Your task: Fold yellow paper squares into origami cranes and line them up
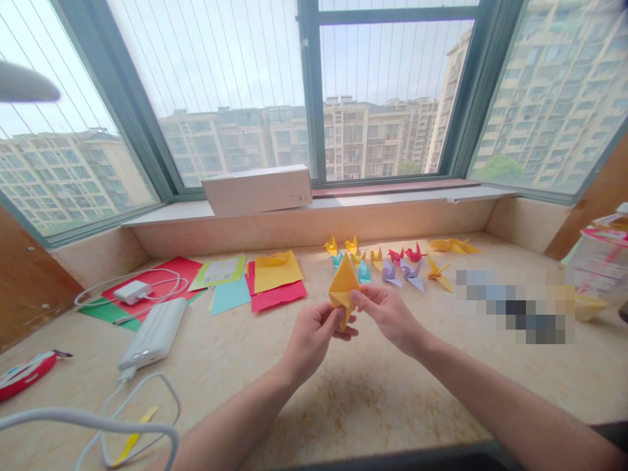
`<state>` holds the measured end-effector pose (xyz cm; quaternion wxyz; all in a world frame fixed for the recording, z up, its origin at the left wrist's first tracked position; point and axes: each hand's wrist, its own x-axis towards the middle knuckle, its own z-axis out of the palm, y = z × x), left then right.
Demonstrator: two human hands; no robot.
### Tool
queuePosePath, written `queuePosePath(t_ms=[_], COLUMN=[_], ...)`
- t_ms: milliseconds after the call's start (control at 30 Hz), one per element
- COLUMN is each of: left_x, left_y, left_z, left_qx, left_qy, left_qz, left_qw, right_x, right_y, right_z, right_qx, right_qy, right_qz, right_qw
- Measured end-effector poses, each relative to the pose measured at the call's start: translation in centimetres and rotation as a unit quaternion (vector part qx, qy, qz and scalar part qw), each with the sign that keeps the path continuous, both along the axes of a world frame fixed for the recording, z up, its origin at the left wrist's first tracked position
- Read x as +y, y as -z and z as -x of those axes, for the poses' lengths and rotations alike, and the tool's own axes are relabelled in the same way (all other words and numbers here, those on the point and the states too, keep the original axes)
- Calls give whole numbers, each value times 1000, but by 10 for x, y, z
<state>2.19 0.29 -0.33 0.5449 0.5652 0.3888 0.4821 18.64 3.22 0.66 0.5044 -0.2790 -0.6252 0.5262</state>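
Note:
A half-folded piece of yellow-orange origami paper (343, 286) is held upright above the beige counter (343, 399), its point upward. My left hand (313, 339) pinches its lower left edge. My right hand (387, 314) pinches its lower right edge. Behind it stands a row of several small finished paper cranes (387, 258) in yellow, blue, red, purple and orange.
Loose coloured paper sheets (245, 281) lie at the back left. A white power bank (154, 340) with cables, a white charger (131, 291) and a red object (24, 374) lie on the left. A white box (258, 188) rests on the window sill. A plastic container (598, 258) stands right.

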Motion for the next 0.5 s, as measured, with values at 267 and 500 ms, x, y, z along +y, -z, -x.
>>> queuePosePath(t_ms=[267, 500], left_x=[-4, -5], left_y=[1, -3], left_z=[-6, -6], left_qx=[-16, -29], left_qy=[9, 7], left_qz=[39, 68], left_qw=[999, 997], right_x=[2, -3], right_y=[13, 14], right_z=[2, 6], right_qx=[-25, -40], right_qy=[139, 206], right_qz=[-31, -61], right_qw=[990, 976])
